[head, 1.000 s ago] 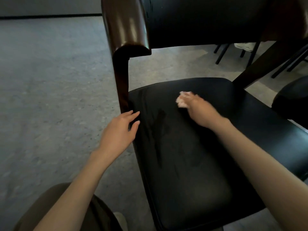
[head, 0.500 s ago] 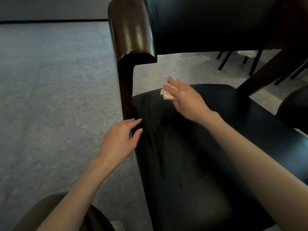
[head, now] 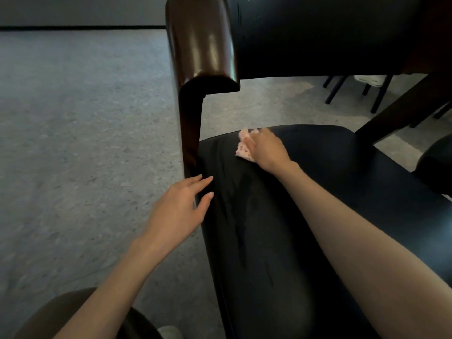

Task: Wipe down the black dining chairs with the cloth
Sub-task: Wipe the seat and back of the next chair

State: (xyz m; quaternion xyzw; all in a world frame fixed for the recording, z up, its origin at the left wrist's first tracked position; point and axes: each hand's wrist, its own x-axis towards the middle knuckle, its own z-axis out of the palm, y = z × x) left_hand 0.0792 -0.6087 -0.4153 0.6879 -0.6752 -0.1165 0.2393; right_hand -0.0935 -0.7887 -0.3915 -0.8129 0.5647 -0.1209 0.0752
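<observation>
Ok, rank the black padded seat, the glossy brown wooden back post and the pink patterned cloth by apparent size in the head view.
1. black padded seat
2. glossy brown wooden back post, likely nearer the camera, so real size unsure
3. pink patterned cloth, partly hidden under the right hand

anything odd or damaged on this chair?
Streaky smears run down the seat between the left hand and the right hand holding the cloth; wet or worn, cannot tell. Small pale scuffs mark the backrest beside the wooden frame.
</observation>
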